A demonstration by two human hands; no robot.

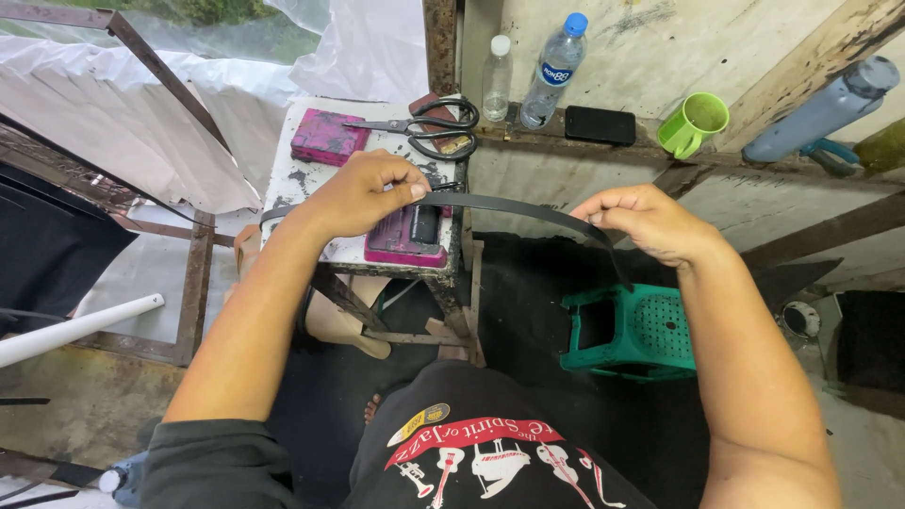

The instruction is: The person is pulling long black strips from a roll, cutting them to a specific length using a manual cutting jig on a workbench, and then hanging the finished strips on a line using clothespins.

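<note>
The long thin black strap (514, 205) looks light, limp, bendy; left hand (363, 193) and right hand (650, 221) fingers pinch it, 9 and 3 o'clock.

A strap (514, 205) stretches between the left hand (363, 193) and the right hand (646, 221), above a small table (283, 184). On the table, scissors (429, 125) lie behind a stamp pad (401, 240), a second pad (327, 138) to their left. Behind, on a ledge (622, 151), two bottles (537, 75) stand left of a phone (600, 124) and a mug (695, 124). A stool (641, 332) sits below the right hand.
</note>
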